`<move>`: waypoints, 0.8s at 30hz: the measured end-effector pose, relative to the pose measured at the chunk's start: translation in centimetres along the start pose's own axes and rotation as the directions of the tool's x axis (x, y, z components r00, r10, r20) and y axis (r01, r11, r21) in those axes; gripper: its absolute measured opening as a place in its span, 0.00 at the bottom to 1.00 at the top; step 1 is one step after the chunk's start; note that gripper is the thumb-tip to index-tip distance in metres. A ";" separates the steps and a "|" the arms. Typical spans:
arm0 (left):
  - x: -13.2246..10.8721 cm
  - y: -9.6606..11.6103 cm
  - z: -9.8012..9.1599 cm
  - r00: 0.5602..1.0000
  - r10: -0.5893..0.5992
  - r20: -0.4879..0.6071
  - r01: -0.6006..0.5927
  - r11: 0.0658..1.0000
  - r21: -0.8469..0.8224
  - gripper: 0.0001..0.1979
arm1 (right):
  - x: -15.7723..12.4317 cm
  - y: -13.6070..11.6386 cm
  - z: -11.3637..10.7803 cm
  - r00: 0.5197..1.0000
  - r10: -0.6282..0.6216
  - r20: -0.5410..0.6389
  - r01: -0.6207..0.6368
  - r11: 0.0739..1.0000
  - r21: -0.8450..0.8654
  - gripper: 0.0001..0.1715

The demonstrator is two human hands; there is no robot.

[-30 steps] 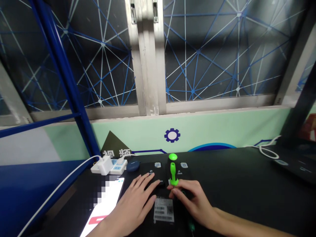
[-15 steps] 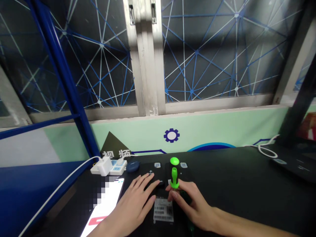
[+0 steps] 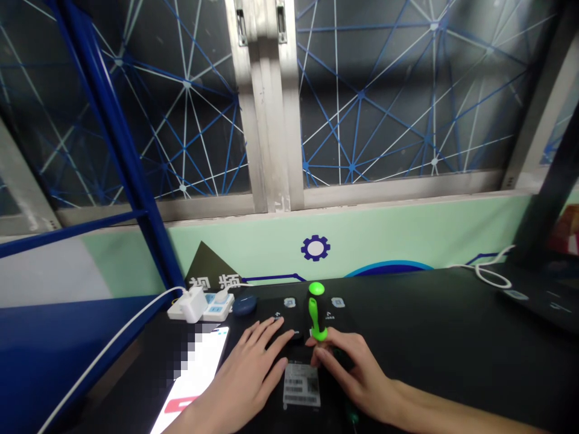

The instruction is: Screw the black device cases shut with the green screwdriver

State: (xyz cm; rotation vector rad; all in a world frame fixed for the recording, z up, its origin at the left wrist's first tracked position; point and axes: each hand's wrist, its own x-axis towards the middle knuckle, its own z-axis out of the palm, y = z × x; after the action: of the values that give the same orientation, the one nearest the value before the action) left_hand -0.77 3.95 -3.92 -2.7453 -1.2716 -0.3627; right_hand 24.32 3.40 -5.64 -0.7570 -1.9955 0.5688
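My right hand [image 3: 350, 367] pinches the lower end of a green and black screwdriver [image 3: 318, 319], which stands nearly upright, its handle tilted a little left. Its tip is hidden by my fingers. Flat on a dark device, my left hand [image 3: 253, 374] has its fingers spread and holds nothing. Between the hands lies a label with barcodes [image 3: 301, 386]. Behind the screwdriver handle shows a bright green round piece [image 3: 316, 289]. Under my right hand a dark green tool [image 3: 353, 415] is partly hidden.
Left of my left hand lies a lit phone [image 3: 194, 374]. Behind it are a white power strip [image 3: 219, 311] with plugs and a dark blue oval object [image 3: 245, 305]. A black device [image 3: 543, 306] and a white cable [image 3: 491, 277] are at the right.
The screwdriver handle has tipped slightly to the left and away, with my right hand still around its lower end. My left hand has barely moved.
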 end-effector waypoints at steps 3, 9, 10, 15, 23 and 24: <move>-0.1 0.0 0.0 1.000 0.010 -0.011 -0.010 1.000 -0.010 0.22 | 0.2 0.1 0.1 0.999 0.037 -0.005 -0.037 0.999 0.027 0.09; 0.0 0.1 -0.2 1.000 0.012 0.000 -0.012 1.000 -0.005 0.22 | 0.4 0.2 0.2 0.997 0.074 -0.014 -0.072 0.994 0.081 0.10; 0.0 0.1 -0.2 1.000 0.012 0.003 -0.012 1.000 -0.004 0.22 | 0.4 0.2 0.1 0.997 0.073 -0.017 -0.072 0.994 0.082 0.10; 0.1 0.3 -0.4 1.000 0.010 0.000 -0.010 1.000 -0.001 0.22 | 0.3 0.3 0.1 0.998 0.069 0.000 -0.069 0.996 0.061 0.11; 0.1 0.2 -0.2 1.000 0.007 0.001 -0.007 1.000 -0.002 0.22 | 0.5 0.1 0.0 0.996 0.070 0.058 -0.073 0.997 0.041 0.12; 0.1 0.2 -0.1 1.000 0.006 0.001 -0.006 1.000 -0.003 0.22 | 0.6 0.0 0.0 0.995 0.074 0.059 -0.077 0.996 0.042 0.13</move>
State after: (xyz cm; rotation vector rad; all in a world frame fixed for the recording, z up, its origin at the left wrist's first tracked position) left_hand -0.58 3.82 -3.75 -2.7519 -1.2635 -0.3638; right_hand 24.12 3.81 -5.26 -0.8002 -2.0065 0.6835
